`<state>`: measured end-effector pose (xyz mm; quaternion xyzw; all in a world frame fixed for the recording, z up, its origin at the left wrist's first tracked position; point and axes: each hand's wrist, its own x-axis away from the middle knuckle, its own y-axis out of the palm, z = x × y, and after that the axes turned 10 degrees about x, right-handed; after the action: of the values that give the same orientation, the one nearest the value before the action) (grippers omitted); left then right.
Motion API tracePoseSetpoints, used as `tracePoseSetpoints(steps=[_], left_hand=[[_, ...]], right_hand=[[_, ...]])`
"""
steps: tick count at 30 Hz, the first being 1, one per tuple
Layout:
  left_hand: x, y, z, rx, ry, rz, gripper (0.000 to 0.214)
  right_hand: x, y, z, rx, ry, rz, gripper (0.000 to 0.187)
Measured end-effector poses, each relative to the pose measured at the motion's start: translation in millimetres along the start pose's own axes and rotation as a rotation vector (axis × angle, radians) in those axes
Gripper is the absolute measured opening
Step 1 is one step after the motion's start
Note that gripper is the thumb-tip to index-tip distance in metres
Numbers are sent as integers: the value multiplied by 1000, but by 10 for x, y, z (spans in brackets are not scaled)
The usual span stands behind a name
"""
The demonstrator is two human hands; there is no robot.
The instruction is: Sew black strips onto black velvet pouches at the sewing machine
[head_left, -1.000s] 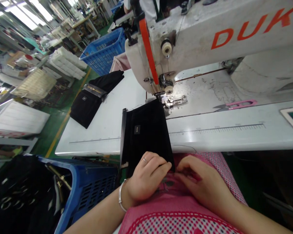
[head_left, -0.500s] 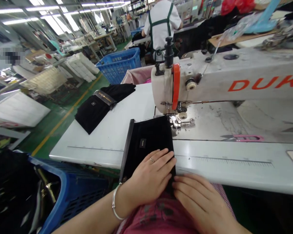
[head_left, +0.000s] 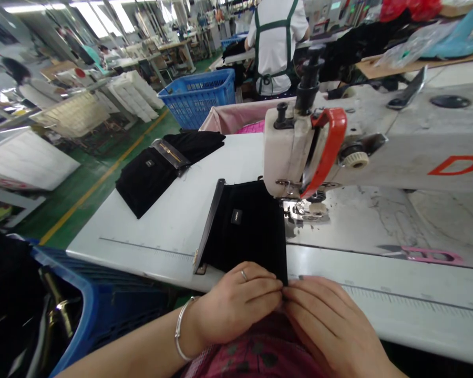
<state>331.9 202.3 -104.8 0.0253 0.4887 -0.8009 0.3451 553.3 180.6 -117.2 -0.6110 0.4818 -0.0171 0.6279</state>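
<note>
A black fabric pouch with a small label and a metal frame bar along its left edge lies on the white sewing table. Its far edge reaches under the head of the sewing machine. My left hand, with a ring and a bracelet, pinches the pouch's near edge, fingers curled. My right hand meets it fingertip to fingertip at the pouch's near right corner, fingers pressed together on the edge.
Two more black pouches lie at the table's far left. A blue crate of black pieces and metal frames stands at my left. Pink snips lie right of the needle. A person in a green apron sits beyond, by a blue basket.
My hands have drawn back to the pouch's near edge and now pinch it instead of lying flat. The view has shifted up and to the left.
</note>
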Motion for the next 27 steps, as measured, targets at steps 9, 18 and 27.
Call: tracePoseSetpoints(steps=[9, 18, 27], left_hand=[[-229, -189, -257, -43, 21, -70, 20], [-444, -277, -546, -123, 70, -132, 22], [-588, -276, -913, -164, 102, -129, 23]], right_hand=[[-97, 3, 184, -12, 39, -109, 22], [-271, 37, 413, 25, 47, -216, 24], [-510, 71, 691, 112, 8, -263, 18]])
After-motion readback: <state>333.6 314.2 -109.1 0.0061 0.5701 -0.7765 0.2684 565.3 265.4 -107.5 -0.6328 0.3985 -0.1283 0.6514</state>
